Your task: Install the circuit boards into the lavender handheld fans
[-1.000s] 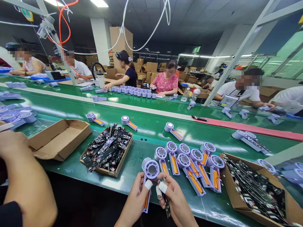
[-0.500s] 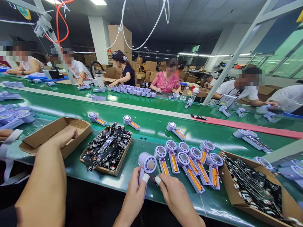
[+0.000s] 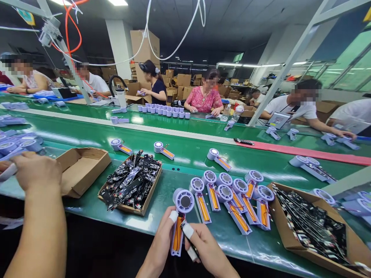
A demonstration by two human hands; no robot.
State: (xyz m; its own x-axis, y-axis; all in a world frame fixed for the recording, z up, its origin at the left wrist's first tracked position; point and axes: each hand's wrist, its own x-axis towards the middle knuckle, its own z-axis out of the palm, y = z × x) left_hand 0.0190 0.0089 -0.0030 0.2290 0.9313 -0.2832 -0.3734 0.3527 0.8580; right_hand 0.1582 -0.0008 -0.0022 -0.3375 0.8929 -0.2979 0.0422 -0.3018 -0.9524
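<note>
A lilac handheld fan housing is held in my left hand, its round head up and its open handle showing an orange battery. White tape wraps my left thumb. Close against the handle's right side, my right hand pinches a narrow black circuit board, with a taped finger over it. Thin wires lie between the fan head and the board; their ends are too small to make out. Just to the right, several similar fan housings with orange batteries rest in a cluster on the green surface.
One box of black circuit boards stands left, another box right. A co-worker's arm reaches in from the left beside a cardboard tray. Fan housings lie along the green conveyor; several people sit across it.
The fan in my left hand has turned so its battery side shows. My right hand now shows a black board beside the handle. The co-worker's arm has moved left, off the tray.
</note>
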